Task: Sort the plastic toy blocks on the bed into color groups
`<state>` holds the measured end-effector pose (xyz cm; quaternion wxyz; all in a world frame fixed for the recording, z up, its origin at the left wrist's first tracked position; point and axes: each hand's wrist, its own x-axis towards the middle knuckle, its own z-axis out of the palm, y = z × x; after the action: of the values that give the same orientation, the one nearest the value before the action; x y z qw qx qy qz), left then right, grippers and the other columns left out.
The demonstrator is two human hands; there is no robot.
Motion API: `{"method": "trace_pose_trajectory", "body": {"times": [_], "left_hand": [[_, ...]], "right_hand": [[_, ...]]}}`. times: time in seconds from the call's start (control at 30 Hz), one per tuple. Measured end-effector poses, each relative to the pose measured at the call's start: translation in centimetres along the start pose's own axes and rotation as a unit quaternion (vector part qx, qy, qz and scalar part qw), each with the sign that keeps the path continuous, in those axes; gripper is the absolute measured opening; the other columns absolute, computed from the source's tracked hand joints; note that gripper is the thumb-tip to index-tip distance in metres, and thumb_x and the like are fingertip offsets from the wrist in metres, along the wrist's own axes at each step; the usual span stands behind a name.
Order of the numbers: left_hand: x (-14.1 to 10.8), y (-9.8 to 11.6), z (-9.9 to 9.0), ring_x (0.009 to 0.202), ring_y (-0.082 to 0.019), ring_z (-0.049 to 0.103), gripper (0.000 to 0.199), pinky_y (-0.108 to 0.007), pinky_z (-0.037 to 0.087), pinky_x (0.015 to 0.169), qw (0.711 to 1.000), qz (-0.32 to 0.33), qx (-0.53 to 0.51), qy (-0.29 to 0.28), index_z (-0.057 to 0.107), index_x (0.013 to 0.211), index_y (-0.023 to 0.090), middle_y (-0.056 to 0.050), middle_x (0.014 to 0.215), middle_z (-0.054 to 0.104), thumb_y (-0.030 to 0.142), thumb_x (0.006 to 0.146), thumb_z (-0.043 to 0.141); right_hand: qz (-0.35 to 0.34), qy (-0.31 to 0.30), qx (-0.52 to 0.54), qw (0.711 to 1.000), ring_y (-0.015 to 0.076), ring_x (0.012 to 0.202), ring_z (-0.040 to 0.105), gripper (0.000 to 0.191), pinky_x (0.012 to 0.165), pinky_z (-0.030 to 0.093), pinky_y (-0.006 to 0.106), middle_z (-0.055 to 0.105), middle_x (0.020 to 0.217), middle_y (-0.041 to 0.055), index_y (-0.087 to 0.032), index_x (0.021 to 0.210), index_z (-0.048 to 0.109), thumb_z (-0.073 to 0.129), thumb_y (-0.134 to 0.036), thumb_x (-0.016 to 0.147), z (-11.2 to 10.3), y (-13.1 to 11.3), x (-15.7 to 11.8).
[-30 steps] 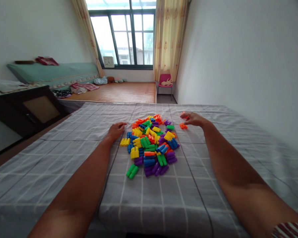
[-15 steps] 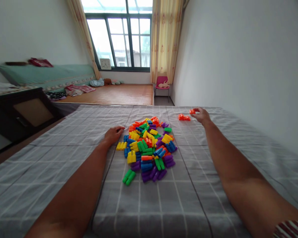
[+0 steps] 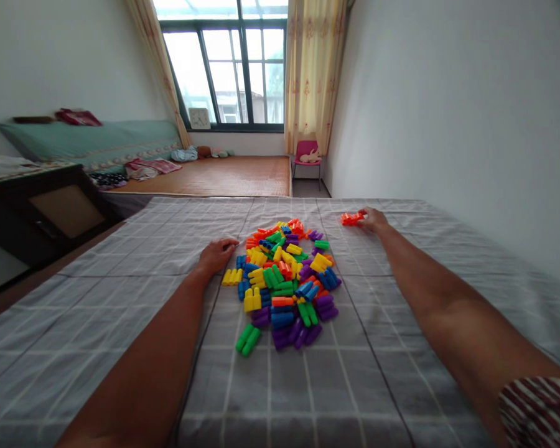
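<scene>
Bright daylight enters through a dark-framed window (image 3: 224,81) in the far wall, a square clock (image 3: 199,118) before it and patterned yellow curtains (image 3: 313,81) at both sides. A brown-topped bed (image 3: 247,174) with a pale green headboard (image 3: 107,138) lies below, between a dark cabinet (image 3: 46,202) at left and a pink chair (image 3: 305,147) near the plain white right wall (image 3: 448,106).

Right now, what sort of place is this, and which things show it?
Probably a bedroom at home: a mat-topped bed, patterned curtains and a pink chair with a soft toy.
</scene>
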<state>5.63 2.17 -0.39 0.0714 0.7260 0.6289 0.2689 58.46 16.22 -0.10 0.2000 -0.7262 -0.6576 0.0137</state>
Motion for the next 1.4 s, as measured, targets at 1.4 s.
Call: {"method": "trace_pose_trajectory", "body": {"times": [1.4], "left_hand": [[0.3,-0.9,0.8,0.103,-0.019,0.063,0.031,-0.029,0.047,0.095,0.999,0.046,0.019,0.001,0.074,0.098,0.023,-0.002,0.107,0.072,0.027,0.081,0.048]], "right_hand": [[-0.445,-0.150,0.174,0.866,0.0196,0.094,0.063,0.029,0.082,0.048,0.031,0.070,0.107,0.0064,-0.021,0.104,0.071,0.064,-0.038,0.082,-4.0,-17.6,-13.4]]}}
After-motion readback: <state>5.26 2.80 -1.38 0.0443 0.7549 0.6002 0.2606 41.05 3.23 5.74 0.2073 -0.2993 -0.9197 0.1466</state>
